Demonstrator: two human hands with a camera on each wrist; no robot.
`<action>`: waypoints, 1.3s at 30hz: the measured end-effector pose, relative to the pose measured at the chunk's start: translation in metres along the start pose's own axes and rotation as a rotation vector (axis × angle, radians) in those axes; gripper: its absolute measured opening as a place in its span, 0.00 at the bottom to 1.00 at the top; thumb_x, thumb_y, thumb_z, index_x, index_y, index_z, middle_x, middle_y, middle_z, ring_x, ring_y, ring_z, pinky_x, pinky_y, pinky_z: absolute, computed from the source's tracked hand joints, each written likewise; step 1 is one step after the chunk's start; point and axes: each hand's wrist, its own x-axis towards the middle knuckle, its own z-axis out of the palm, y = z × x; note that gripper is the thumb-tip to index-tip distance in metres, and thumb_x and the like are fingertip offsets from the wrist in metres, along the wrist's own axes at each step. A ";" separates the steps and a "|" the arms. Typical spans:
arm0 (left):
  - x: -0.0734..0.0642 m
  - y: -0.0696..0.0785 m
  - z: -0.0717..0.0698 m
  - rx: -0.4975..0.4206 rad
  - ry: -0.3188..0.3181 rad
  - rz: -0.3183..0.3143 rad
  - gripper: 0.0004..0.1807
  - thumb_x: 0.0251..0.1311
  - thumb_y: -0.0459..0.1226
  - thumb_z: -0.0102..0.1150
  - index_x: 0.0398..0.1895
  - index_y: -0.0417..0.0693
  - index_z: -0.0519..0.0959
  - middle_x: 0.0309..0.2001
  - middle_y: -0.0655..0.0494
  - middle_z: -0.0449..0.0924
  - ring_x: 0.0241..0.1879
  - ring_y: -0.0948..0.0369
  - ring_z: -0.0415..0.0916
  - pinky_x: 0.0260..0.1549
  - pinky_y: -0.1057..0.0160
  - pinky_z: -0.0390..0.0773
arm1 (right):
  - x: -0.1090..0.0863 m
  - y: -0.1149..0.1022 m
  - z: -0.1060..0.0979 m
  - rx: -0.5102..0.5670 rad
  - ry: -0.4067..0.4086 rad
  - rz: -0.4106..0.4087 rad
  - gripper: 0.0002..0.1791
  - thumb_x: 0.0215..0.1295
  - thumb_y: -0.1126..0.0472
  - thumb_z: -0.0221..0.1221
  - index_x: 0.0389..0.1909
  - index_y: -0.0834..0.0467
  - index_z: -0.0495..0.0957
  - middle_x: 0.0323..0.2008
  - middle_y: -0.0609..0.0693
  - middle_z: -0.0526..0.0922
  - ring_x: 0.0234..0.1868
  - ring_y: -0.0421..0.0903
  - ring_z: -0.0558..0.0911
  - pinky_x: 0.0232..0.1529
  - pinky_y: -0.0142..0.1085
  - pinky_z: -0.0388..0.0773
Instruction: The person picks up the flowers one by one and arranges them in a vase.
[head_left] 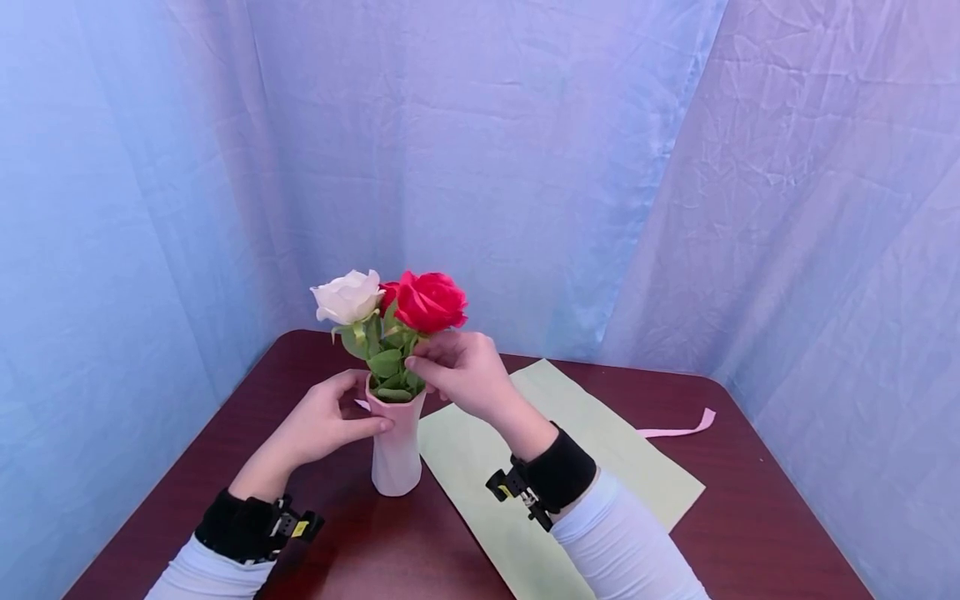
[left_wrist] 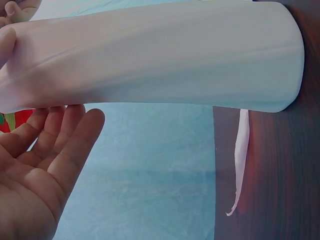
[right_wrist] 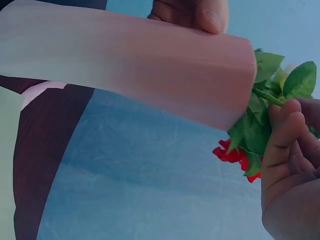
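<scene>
A tall vase [head_left: 397, 454], pink at the top and fading to white, stands upright on the dark table. My left hand [head_left: 324, 419] holds it near the rim, thumb at the front and fingers round the far side. Out of the vase rise a white rose [head_left: 348, 298] on the left and a red rose [head_left: 431, 302] on the right, with another red bloom [head_left: 387, 295] partly hidden behind. Just above the rim, my right hand [head_left: 467, 373] pinches a green stem [right_wrist: 268, 96] among the leaves [right_wrist: 257, 125], under the front red rose.
A pale green sheet [head_left: 630, 450] lies flat on the table [head_left: 345, 550] to the right of the vase, beneath my right forearm. From its far edge a pink ribbon [head_left: 678, 432] sticks out. Light blue cloth [head_left: 480, 167] hangs behind and at both sides.
</scene>
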 end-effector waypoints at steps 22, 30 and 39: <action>0.000 0.001 0.000 -0.004 -0.017 -0.018 0.32 0.55 0.40 0.77 0.62 0.42 0.75 0.52 0.49 0.82 0.44 0.47 0.83 0.40 0.62 0.85 | -0.002 0.016 0.015 -0.153 -0.088 -0.042 0.02 0.61 0.64 0.68 0.30 0.58 0.88 0.24 0.44 0.85 0.21 0.37 0.80 0.23 0.35 0.80; 0.000 -0.002 -0.001 0.000 -0.019 -0.007 0.31 0.55 0.39 0.77 0.60 0.43 0.75 0.51 0.50 0.82 0.44 0.56 0.84 0.40 0.62 0.85 | -0.005 0.015 0.014 -0.156 -0.093 0.003 0.03 0.61 0.63 0.69 0.29 0.57 0.87 0.23 0.43 0.85 0.22 0.38 0.81 0.24 0.35 0.81; 0.001 -0.002 -0.002 -0.026 -0.024 -0.010 0.32 0.55 0.39 0.77 0.61 0.43 0.74 0.52 0.49 0.81 0.45 0.48 0.84 0.42 0.64 0.84 | -0.008 0.012 0.008 -0.176 -0.080 -0.002 0.08 0.62 0.61 0.70 0.42 0.57 0.88 0.33 0.47 0.89 0.32 0.36 0.85 0.29 0.35 0.83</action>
